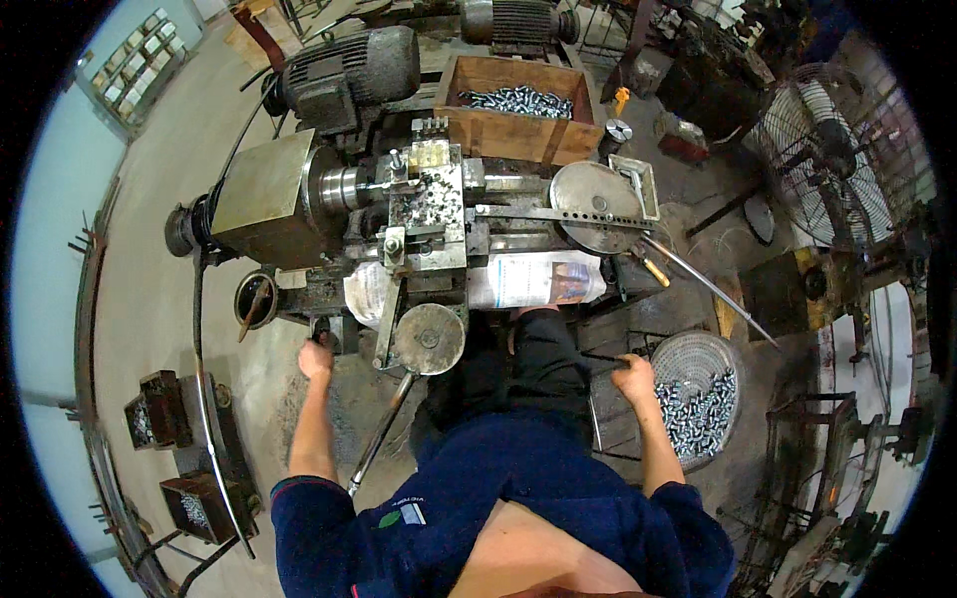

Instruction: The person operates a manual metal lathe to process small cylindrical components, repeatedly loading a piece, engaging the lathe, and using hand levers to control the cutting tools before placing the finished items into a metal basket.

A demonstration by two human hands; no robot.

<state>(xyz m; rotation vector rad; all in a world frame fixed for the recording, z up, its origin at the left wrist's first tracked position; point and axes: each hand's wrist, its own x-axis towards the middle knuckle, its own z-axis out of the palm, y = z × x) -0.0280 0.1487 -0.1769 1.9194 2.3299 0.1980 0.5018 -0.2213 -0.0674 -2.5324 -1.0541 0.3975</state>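
The person stands at a small metal lathe (399, 214) and looks down on it from above. The left hand (316, 357) is at the lower left side of the machine, and its fingers are closed around a dark lever handle (321, 330) which comes out just above the knuckles; the handle is mostly hidden inside the fist. The right hand (632, 377) is on the other side, well apart from the left one, and its fingers are curled around the end of a thin dark rod (601, 358). The rod goes from the hand to the left, toward the machine, and it lies under the fingers.

Just beside the right hand, on its right, stands a round wire basket (698, 351) with many small shiny metal parts (695, 414) in it. Between the two hands is a round handwheel (429, 338) with a long lever (380, 436) going down from it. A larger round plate (595, 206) is on the right part of the lathe. Behind the machine is a wooden box (518, 135) with more shiny parts, and a big fan (835, 159) stands at the far right.
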